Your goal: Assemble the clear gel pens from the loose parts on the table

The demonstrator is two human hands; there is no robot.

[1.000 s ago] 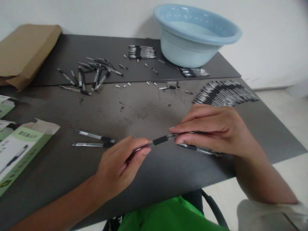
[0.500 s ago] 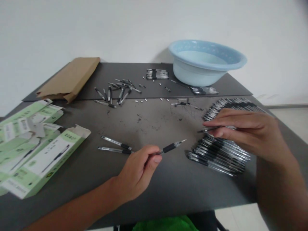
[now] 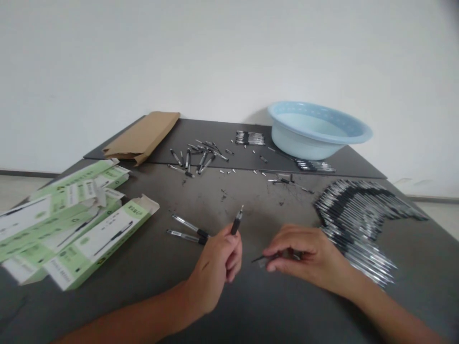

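My left hand is closed round a clear pen with a black grip, its bare tip pointing up. To the right, low over the table, my right hand pinches a small clear piece with a thin dark end, which looks like a pen cap; the fingers hide part of it. Beside my left hand lie two pens with black grips. Behind my right hand, a dense fanned row of pens spreads over the table's right side.
Green and white pen boxes pile up at the left, in front of a brown paper bag. Loose pens and parts, small pale tips and a stack of pens lie farther back, near a blue basin.
My right hand has moved left and down from the pen row, toward my left hand. The pen in my left hand has turned from pointing right to pointing up. The view has shifted.
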